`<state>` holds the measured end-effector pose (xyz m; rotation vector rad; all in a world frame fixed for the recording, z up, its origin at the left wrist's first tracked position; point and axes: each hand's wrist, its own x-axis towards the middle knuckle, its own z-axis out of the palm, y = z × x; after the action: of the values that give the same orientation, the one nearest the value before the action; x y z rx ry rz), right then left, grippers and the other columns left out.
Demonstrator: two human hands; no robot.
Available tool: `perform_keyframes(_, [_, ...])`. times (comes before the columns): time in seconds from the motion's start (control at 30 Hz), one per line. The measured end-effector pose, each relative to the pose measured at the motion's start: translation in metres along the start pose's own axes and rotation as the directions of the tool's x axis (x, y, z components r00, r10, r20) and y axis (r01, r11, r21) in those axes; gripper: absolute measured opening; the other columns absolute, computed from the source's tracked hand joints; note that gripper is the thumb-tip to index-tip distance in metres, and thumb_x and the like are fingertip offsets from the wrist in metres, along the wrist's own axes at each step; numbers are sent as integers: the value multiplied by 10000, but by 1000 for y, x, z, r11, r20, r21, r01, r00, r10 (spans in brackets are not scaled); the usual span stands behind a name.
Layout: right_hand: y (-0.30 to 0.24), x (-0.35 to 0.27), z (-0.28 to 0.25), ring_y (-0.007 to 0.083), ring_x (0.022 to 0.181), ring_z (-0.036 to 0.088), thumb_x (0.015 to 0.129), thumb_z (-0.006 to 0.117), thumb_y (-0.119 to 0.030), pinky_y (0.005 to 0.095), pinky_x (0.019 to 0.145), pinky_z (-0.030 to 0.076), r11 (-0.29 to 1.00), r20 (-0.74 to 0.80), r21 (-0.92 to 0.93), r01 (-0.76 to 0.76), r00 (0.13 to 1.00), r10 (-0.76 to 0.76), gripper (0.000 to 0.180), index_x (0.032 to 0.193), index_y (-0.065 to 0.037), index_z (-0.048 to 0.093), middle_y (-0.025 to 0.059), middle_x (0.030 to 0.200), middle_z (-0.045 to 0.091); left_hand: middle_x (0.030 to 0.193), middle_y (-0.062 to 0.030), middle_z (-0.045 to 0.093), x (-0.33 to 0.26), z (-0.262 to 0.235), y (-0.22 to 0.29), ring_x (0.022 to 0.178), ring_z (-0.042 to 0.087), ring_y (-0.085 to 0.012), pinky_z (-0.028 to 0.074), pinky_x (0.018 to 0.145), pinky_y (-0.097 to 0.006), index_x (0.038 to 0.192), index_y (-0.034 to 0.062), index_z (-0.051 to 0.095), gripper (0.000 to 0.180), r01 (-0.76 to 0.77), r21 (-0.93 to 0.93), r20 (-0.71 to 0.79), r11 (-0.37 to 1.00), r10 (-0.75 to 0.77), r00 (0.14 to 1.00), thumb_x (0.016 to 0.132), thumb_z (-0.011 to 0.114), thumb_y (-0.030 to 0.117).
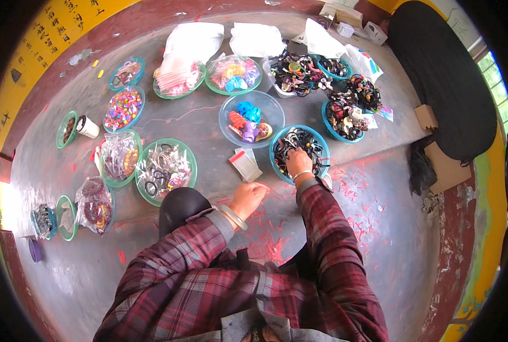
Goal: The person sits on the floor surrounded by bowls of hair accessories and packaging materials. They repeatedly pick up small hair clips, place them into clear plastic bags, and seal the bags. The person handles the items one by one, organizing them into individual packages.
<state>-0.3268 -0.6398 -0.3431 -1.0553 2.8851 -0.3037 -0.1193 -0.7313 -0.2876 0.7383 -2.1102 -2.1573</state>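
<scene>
My right hand [298, 162] reaches into a teal bowl [277, 139] full of black hair ties, fingers curled among them. My left hand [248, 196] rests lower, fingers closed near a small clear plastic bag that is hard to make out, just below a stack of clear bags with red tops [245, 164]. A pale bangle sits on my left wrist. A clear blue bowl [226, 111] with blue, orange and purple hair clips stands just beyond both hands.
Several more bowls of hair accessories ring the grey floor: a green bowl of rings and ties [143, 194], a bowl of coloured beads [123, 108], bowls of dark ties [345, 117]. White plastic bags [194, 40] lie at the back. A black round mat [442, 74] lies right.
</scene>
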Motion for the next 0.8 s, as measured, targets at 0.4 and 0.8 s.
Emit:
perform_keyframes(0.4, [35, -11, -49, 167, 628, 609, 707, 662, -113, 248, 574, 463, 504, 171, 789, -350, 914, 368, 122, 781, -17, 650, 76, 715, 643, 854, -73, 627, 6, 2, -9, 796, 587, -137, 459, 713, -250, 870, -26, 607, 234, -65, -7, 74, 998, 65, 995, 849, 438, 134])
perform_keyframes(0.8, [-10, -91, -126, 229, 738, 633, 822, 542, -58, 275, 565, 494, -403, 348, 869, -287, 933, 86, 93, 890, -5, 577, 99, 837, 625, 877, -44, 613, 5, -4, -3, 804, 570, -113, 454, 678, -258, 901, 13, 618, 275, -39, -53, 67, 998, 42, 997, 866, 420, 201])
